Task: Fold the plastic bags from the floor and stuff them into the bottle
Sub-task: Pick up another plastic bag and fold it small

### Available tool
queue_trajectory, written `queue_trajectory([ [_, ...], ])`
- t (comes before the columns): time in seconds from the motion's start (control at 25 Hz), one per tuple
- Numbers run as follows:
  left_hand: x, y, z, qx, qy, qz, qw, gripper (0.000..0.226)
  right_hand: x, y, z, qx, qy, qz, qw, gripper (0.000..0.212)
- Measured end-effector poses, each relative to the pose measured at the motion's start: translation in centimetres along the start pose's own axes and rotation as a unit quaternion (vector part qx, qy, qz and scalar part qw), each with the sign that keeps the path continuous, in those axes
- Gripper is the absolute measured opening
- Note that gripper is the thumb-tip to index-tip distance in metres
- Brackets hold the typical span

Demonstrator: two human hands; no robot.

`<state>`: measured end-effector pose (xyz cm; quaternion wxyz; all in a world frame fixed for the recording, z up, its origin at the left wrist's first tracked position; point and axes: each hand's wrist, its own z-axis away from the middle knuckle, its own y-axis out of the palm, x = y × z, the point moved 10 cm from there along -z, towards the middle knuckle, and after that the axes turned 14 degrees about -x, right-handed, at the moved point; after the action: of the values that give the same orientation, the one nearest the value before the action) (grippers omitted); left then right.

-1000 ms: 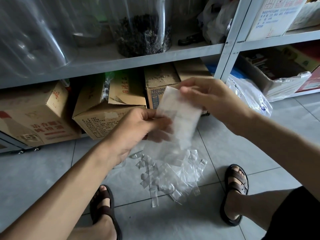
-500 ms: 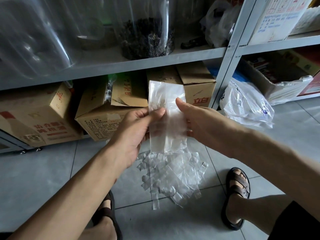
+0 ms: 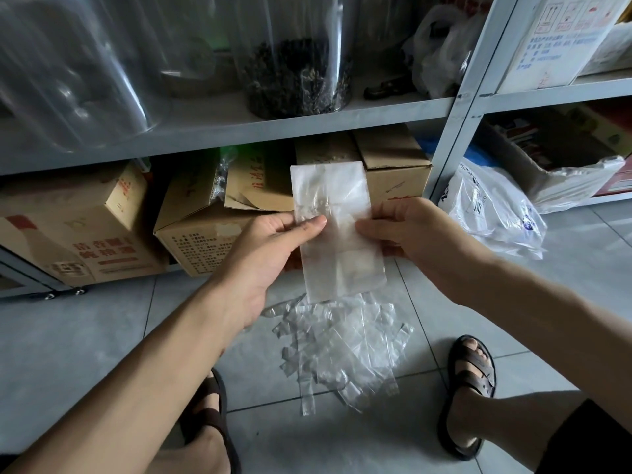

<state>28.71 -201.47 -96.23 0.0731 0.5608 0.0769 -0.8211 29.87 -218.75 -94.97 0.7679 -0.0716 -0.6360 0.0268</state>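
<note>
The left hand (image 3: 270, 248) pinches the left edge of a clear plastic bag (image 3: 337, 230) with thumb and fingers. The right hand (image 3: 407, 230) pinches the right edge. The bag hangs flat and upright between them, above a pile of clear bags (image 3: 345, 350) on the grey tile floor (image 3: 85, 340), between two sandaled feet.
</note>
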Motion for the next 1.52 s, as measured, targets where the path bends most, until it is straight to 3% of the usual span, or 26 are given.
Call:
queue_trajectory([
  [0.2, -0.8, 0.0, 0.1, 0.033, 0.038, -0.037, 0.998, 0.009, 0.2, -1.0, -0.6, -0.036, -0.032, 0.025, 0.999, 0.013],
  [0.4, -1.6, -0.5, -0.2, 0.024, 0.076, -0.054, 0.995, 0.009, 0.3, -0.6, -0.4, 0.014, -0.011, 0.019, 1.0, 0.016],
  [0.6, -1.7, -0.7, -0.2, 0.032, 0.071, -0.064, 0.995, 0.013, 0.2, -0.9, -0.3, 0.011, -0.008, 0.023, 1.0, 0.014],
  [1.04, -1.5, -0.1, 0.4, 0.052, 0.009, 0.028, 0.998, 0.015, 0.5, -1.1, -0.2, 0.015, 0.013, -0.027, 0.999, 0.005],
  [1.2, -0.7, 0.1, 0.5, 0.055, -0.054, 0.067, 0.995, 0.018, -0.1, -1.1, -0.3, 0.019, 0.063, -0.106, 0.992, 0.038],
  [1.32, -0.7, 0.3, 0.5, 0.077, -0.051, 0.07, 0.993, 0.016, 0.3, -1.0, -0.1, 0.036, 0.059, -0.125, 0.99, 0.022],
  [1.4, -0.9, 0.3, 0.6, 0.079, -0.04, 0.064, 0.994, 0.032, 0.6, -0.9, 0.1, 0.041, 0.039, -0.107, 0.993, 0.009],
  [1.52, -0.9, 0.3, 0.7, 0.084, -0.038, 0.06, 0.994, 0.035, 0.9, -1.1, 0.1, 0.031, 0.023, -0.085, 0.996, 0.02],
])
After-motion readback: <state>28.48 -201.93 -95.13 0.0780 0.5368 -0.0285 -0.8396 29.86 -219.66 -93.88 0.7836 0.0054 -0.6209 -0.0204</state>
